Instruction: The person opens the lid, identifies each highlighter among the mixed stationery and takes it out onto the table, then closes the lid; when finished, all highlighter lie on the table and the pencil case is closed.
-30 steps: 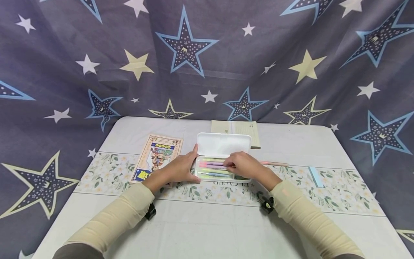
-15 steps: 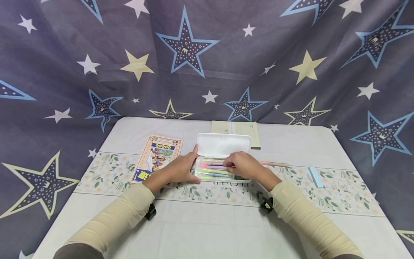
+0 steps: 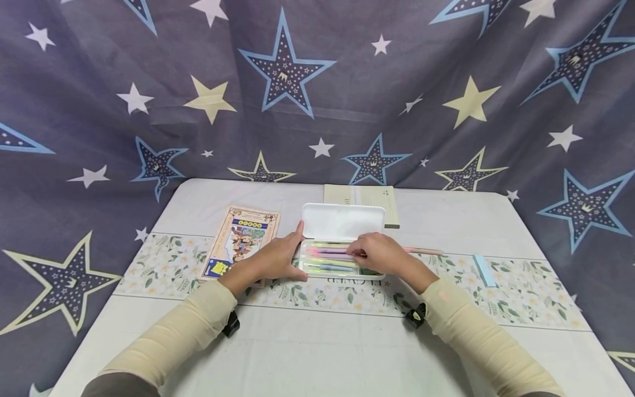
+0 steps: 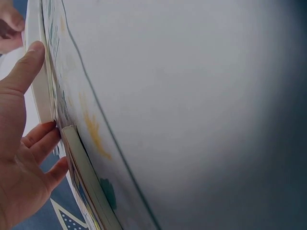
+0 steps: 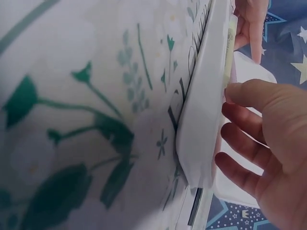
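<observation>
An open white pencil case (image 3: 342, 259) lies mid-table on the floral runner, its lid (image 3: 344, 221) tipped back. Several pastel pens lie inside it. My left hand (image 3: 278, 256) braces the case's left end, with the straight thumb at the lid corner and the fingers against the front corner. The left wrist view shows this hand (image 4: 24, 143) pressed to the case edge (image 4: 43, 81). My right hand (image 3: 379, 253) reaches over the tray and its fingertips pinch a pink pen (image 3: 327, 254). In the right wrist view this hand (image 5: 259, 139) sits at the case wall (image 5: 206, 120).
A picture booklet (image 3: 243, 240) lies left of the case, partly under my left hand. A pale notebook (image 3: 372, 198) sits behind the lid. A pink pencil (image 3: 421, 251) pokes out to the right of my right hand, and a light blue strip (image 3: 483, 270) lies farther right.
My right hand has slid slightly to the right along the pens, baring more of the pink pen. The left hand and the case have stayed put.
</observation>
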Demonstrator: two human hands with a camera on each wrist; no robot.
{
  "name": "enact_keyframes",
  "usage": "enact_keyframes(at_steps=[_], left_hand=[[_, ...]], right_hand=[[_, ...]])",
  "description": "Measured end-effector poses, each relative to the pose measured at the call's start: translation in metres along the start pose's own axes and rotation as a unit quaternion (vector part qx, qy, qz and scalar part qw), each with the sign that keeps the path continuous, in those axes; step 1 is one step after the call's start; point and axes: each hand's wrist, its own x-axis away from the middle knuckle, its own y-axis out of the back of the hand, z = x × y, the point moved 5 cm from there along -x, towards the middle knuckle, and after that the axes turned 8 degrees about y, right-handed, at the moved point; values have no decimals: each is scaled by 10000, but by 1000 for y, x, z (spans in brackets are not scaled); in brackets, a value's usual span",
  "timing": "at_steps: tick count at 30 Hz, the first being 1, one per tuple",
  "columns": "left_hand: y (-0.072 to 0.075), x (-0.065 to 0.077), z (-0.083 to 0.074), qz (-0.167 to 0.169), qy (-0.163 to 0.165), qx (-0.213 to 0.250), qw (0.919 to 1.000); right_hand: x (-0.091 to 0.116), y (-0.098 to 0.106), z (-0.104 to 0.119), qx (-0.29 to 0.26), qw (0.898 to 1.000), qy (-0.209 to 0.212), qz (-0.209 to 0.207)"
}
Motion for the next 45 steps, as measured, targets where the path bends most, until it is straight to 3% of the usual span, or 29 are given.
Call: enact_keyframes(at_steps=[8,12,23,40,45], left_hand=[[0,-1,1,1,17,16,10000],[0,-1,1,1,-14,78,10000],[2,0,0,0,-13,77,10000],[1,0,0,19,19,80,10000],[0,0,0,14,-2,57,10000]], right_hand=[[14,8,-9,240,9996,-86,73],[24,16,-14,374,9991,-183,-95],[62,30,-37,183,9969,-534,-551],[122,46,-76,361,9923,-896,-773],[134,45,-87,438,9905,-1131,-643]])
